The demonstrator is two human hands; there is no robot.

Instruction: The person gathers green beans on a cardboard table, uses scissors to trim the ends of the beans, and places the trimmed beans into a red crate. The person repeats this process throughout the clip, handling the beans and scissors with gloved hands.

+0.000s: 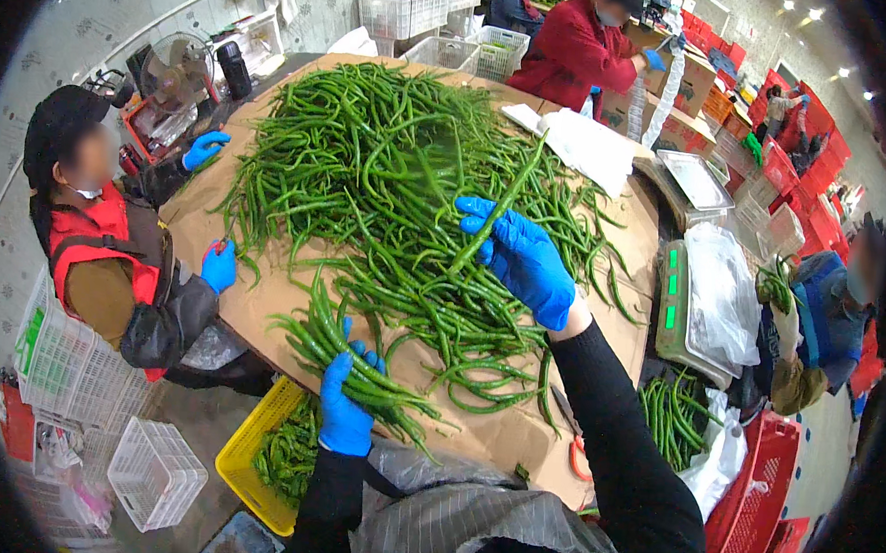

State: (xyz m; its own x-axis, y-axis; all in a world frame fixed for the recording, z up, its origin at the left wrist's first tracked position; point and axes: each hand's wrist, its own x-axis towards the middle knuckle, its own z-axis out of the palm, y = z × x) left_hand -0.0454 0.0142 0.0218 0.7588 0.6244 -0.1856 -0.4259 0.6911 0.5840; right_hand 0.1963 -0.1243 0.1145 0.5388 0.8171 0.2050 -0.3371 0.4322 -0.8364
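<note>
A large heap of long green chili peppers [359, 152] covers much of the cardboard-topped table [278, 268]. My left hand [347, 407], in a blue glove, holds a bunch of green peppers [334, 338] over the table's near edge. Between the fingers and thumb of my right hand [523, 262], also gloved in blue, one long green pepper [503, 204] points up and away, above the heap. Scissors with red handles [578, 458] lie near my right forearm, their blades partly behind the sleeve.
At the left a co-worker [113, 259] in blue gloves faces the table; another person in red [575, 50] is beyond it. A yellow crate with peppers [254, 447] stands below left, a scale [677, 319] at the right, and a red crate [754, 495] at lower right.
</note>
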